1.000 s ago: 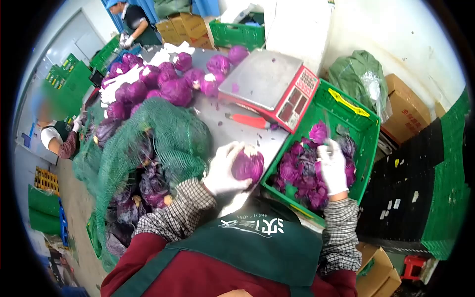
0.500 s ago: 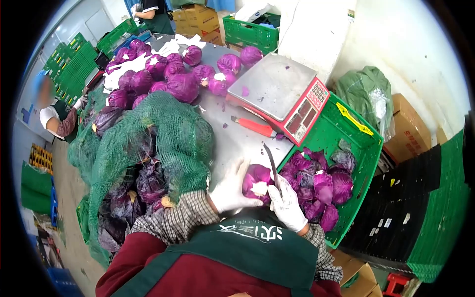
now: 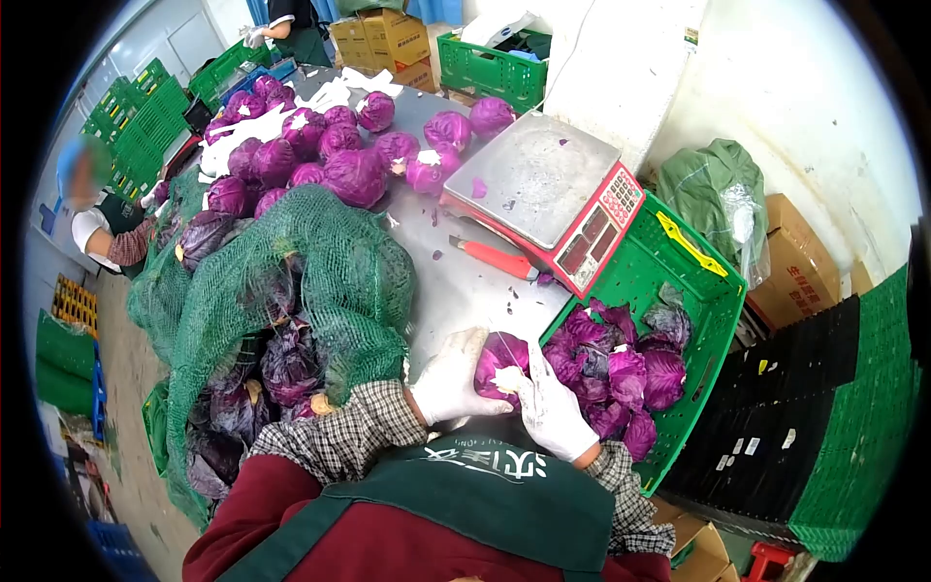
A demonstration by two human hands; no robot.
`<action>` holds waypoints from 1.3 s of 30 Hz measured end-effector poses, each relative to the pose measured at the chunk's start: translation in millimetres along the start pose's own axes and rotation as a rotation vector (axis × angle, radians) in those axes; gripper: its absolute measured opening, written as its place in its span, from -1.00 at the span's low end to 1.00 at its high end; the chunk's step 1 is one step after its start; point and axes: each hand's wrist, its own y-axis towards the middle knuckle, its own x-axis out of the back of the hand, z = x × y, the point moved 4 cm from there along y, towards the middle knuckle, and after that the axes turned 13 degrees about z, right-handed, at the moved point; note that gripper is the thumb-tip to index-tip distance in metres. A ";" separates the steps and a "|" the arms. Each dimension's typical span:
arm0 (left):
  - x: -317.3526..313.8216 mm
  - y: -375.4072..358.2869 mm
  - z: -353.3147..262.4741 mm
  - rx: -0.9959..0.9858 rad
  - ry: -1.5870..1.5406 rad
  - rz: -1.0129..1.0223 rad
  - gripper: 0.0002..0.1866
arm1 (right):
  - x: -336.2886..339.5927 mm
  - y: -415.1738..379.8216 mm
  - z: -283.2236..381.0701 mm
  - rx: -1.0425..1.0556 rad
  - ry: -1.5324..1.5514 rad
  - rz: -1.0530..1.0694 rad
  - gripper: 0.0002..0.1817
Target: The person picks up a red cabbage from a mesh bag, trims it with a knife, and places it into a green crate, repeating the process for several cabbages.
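Observation:
My left hand [image 3: 451,383], in a white glove, is wrapped round the left side of a small purple cabbage [image 3: 500,357] in front of my apron. The pale cut stem of the cabbage faces me. My right hand [image 3: 555,409], also gloved, is closed at the right side of the cabbage, near the stem. The knife in it shows only as a thin, faint line, seen nearly edge-on. Beyond the hands, an orange-handled cutter [image 3: 495,257] lies on the metal table [image 3: 456,306]. A green crate [image 3: 713,354] at the right holds purple leaves [image 3: 626,373].
A red scale [image 3: 553,189] stands beyond the hands. Green netting [image 3: 320,242] covers dark cabbages [image 3: 291,369] at the left, with trimmed purple cabbages [image 3: 354,175] behind. One co-worker [image 3: 112,228] is at the far left, another [image 3: 296,34] at the back.
The dark knife blade, plainly visible before, has turned and is now barely seen. My right hand has shifted slightly left, with its fingers nearer the stem. The view has moved a little.

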 end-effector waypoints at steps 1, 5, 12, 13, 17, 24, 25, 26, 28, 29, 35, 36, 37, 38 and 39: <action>-2.6 1.9 2.5 0.003 0.003 -0.005 0.17 | 4.1 5.8 2.2 -0.026 0.072 -0.007 -0.59; -4.1 7.1 -0.8 0.017 0.019 -0.028 0.15 | -8.1 26.5 -33.7 -0.093 0.229 -0.003 -0.56; -5.5 -5.3 21.4 -0.249 0.000 0.047 0.24 | 13.2 21.3 -68.3 -0.285 0.543 -0.022 -0.66; -1.1 -7.4 33.1 -0.203 -0.072 0.066 0.26 | 18.7 14.5 -65.5 -0.407 0.638 0.014 -0.65; 21.6 -24.9 55.6 -0.050 -0.344 0.129 0.32 | 18.6 -19.4 -78.6 -0.284 0.589 -0.275 -0.57; -7.2 -10.6 58.7 0.116 -0.624 -0.106 0.37 | 36.2 -69.7 -140.7 -0.506 0.150 -0.581 -0.39; -7.2 -8.0 59.5 0.124 -0.719 -0.136 0.35 | 41.6 -79.3 -143.8 -0.687 0.112 -0.532 -0.35; -5.2 -4.3 61.3 0.039 -0.906 -0.145 0.24 | 34.5 -80.3 -143.1 -0.463 0.303 -0.717 -0.29; 2.6 5.3 68.3 -0.032 -1.038 -0.054 0.04 | 26.1 -60.8 -114.5 -0.371 0.573 -0.572 -0.37; 0.4 10.1 77.8 -0.052 -1.096 -0.006 -0.01 | 22.5 -46.2 -91.6 -0.358 0.713 -0.424 -0.41; 9.8 -5.7 55.7 0.084 -1.082 0.063 -0.12 | -64.4 45.2 -56.5 -0.198 1.137 -0.148 -0.51; 12.9 -6.2 47.5 0.076 -1.208 -0.027 -0.19 | -64.8 49.8 -57.5 -0.154 1.150 -0.169 -0.47; 12.1 -8.1 42.4 0.070 -1.337 -0.123 -0.26 | -60.8 51.5 -54.0 -0.172 1.069 -0.140 -0.49; -3.8 -1.7 69.1 0.049 -1.316 -0.220 -0.37 | -61.7 55.9 -51.7 -0.170 1.012 -0.157 -0.53; -6.5 -11.1 65.0 0.065 -1.367 -0.247 -0.37 | -62.2 59.4 -49.7 -0.171 0.953 -0.175 -0.57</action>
